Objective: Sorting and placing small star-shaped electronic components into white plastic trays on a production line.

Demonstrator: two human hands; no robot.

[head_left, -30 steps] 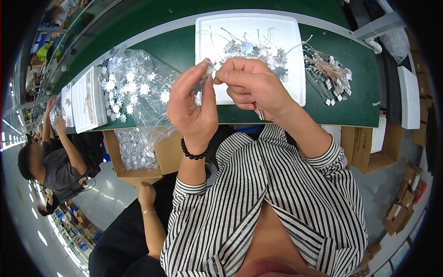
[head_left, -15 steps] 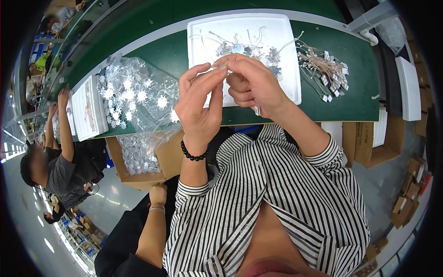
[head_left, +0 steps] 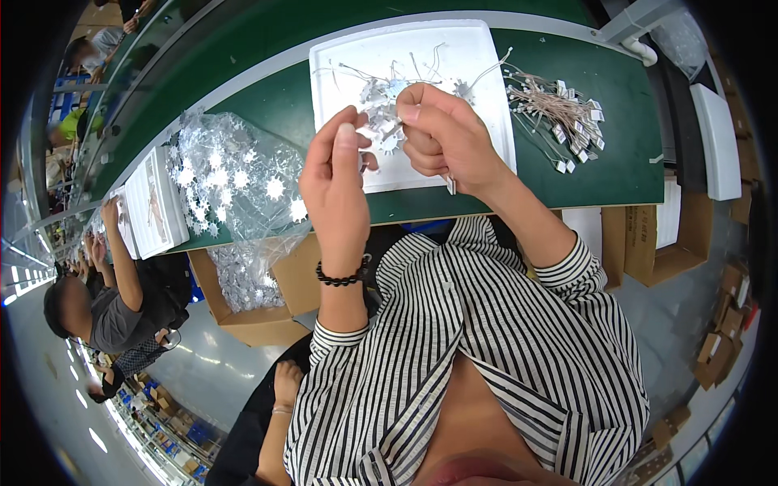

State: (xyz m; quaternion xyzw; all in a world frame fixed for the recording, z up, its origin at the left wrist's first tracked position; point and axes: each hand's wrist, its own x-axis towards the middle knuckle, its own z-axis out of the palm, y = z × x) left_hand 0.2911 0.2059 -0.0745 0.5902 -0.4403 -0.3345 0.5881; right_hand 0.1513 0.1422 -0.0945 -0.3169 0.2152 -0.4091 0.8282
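Observation:
My right hand [head_left: 447, 136] is closed over the white tray, its thumb pressed against the bent index finger. Out of the bottom of that fist sticks the white connector [head_left: 450, 185] of a thin cable; most of the cable is hidden. To its left, my left hand [head_left: 336, 174] is held up with fingers curled and thumb against them; anything pinched there is too small or hidden to make out. Beneath and beyond both hands, silver star-shaped pieces [head_left: 381, 113] with thin wires lie in the white tray [head_left: 405, 182].
Right of the tray lies a heap of cables with white connectors [head_left: 559, 113]. A clear bag of silver stars [head_left: 235, 174] is on the green table [head_left: 275, 101] at left. Cardboard boxes [head_left: 259, 328] stand below the table edge. A co-worker [head_left: 121, 300] is at far left; another person's hand [head_left: 288, 381] is close beside me.
My hands were touching at the fingertips and are now apart, the left one lower. The nearby person's hand has come away from the cardboard box. The view has shifted slightly.

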